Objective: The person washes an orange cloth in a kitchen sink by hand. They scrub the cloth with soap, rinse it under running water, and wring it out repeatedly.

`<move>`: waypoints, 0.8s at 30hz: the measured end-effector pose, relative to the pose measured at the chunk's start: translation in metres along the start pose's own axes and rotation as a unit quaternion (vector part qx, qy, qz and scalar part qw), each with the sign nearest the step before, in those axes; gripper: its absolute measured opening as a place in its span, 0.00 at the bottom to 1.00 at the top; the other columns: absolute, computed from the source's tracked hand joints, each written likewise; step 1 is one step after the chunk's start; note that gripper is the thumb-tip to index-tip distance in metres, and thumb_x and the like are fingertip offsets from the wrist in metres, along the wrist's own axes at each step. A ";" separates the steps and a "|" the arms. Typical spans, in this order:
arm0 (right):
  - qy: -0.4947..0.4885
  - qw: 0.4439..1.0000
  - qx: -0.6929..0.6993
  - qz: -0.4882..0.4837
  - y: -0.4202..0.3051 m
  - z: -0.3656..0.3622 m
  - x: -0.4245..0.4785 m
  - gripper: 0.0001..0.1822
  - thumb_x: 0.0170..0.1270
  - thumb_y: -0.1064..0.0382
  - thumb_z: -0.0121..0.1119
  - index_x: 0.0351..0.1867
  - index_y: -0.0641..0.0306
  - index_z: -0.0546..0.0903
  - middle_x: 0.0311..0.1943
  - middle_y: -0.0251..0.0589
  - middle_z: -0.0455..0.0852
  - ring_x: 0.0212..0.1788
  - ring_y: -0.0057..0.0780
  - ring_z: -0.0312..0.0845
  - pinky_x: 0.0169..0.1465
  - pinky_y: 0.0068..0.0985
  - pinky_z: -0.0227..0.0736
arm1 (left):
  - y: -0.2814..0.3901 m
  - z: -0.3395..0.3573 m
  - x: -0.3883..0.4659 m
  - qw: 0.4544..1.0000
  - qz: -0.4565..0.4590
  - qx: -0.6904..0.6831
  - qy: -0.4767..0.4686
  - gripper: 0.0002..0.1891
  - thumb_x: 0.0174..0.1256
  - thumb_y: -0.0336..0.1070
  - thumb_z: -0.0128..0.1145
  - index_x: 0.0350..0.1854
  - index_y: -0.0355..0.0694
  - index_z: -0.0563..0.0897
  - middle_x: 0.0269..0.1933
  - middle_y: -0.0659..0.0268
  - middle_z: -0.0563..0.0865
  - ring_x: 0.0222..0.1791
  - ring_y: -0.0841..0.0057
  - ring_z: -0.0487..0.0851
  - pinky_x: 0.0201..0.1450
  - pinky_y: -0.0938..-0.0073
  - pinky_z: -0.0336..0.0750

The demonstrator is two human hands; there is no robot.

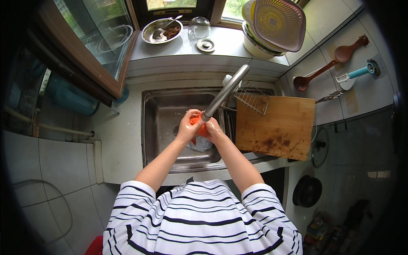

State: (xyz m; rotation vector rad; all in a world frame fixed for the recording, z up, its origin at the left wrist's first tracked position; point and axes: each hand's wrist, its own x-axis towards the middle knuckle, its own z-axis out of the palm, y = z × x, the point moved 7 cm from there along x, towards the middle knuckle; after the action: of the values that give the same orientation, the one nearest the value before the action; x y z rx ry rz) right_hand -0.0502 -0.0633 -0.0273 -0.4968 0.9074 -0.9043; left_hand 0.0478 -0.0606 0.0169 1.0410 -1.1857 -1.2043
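Both hands are over the left basin of a steel sink [159, 127], just under the end of the curved metal faucet [226, 92]. Between them is a wet, bright orange cloth or mesh scrubber [202, 130], bunched up. My left hand [188, 126] curls around its left side, and my right hand [213, 128] grips it from the right. Water glistens on the skin. Below the hands, splashing water or a clear, shiny patch [200, 144] shows on the basin floor; I cannot tell which. The fingers partly hide the orange thing.
A wooden cutting board [274, 127] with dark stains lies over the sink's right side, beside a wire rack [251, 97]. On the sill stand a metal bowl [146, 33] with a spoon, an upturned glass mug [200, 27], a lid [206, 45] and stacked colanders [277, 25]. An open window [124, 47] juts in at left.
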 end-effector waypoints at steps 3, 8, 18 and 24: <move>-0.040 0.972 0.230 0.002 0.040 -0.049 0.043 0.18 0.63 0.45 0.55 0.40 0.58 0.75 0.37 0.33 0.78 0.39 0.30 0.77 0.43 0.30 0.74 | 0.053 0.049 -0.010 0.978 0.085 0.190 -0.013 0.12 0.52 0.36 0.66 0.35 0.38 0.77 0.32 0.63 0.78 0.30 0.65 0.79 0.37 0.70 0.74; 0.182 0.975 0.102 0.081 0.027 -0.005 -0.002 0.22 0.67 0.42 0.45 0.34 0.59 0.76 0.29 0.38 0.79 0.33 0.33 0.76 0.37 0.33 0.73 | 0.019 0.018 0.016 0.940 0.135 0.312 0.025 0.17 0.57 0.44 0.62 0.22 0.36 0.74 0.25 0.55 0.76 0.24 0.58 0.74 0.28 0.66 0.70; 0.096 0.991 0.036 0.087 0.033 -0.020 0.017 0.15 0.65 0.50 0.50 0.32 0.60 0.77 0.26 0.39 0.79 0.25 0.33 0.76 0.26 0.31 0.70 | 0.006 0.015 0.017 0.951 0.081 0.296 0.026 0.13 0.64 0.39 0.51 0.27 0.34 0.79 0.30 0.53 0.81 0.32 0.53 0.79 0.35 0.63 0.73; -0.077 0.990 -0.002 0.119 -0.028 0.002 -0.011 0.14 0.56 0.59 0.60 0.41 0.63 0.77 0.39 0.41 0.81 0.40 0.30 0.79 0.42 0.28 0.75 | -0.003 -0.020 0.019 0.957 0.044 0.261 -0.117 0.19 0.59 0.51 0.57 0.30 0.36 0.81 0.36 0.60 0.79 0.39 0.62 0.78 0.43 0.67 0.72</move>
State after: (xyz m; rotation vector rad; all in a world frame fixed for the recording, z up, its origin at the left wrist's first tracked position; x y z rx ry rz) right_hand -0.0647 -0.0694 -0.0011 -0.4453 0.8089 -0.6383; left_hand 0.0667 -0.0804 0.0139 1.2353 -1.7805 -0.9811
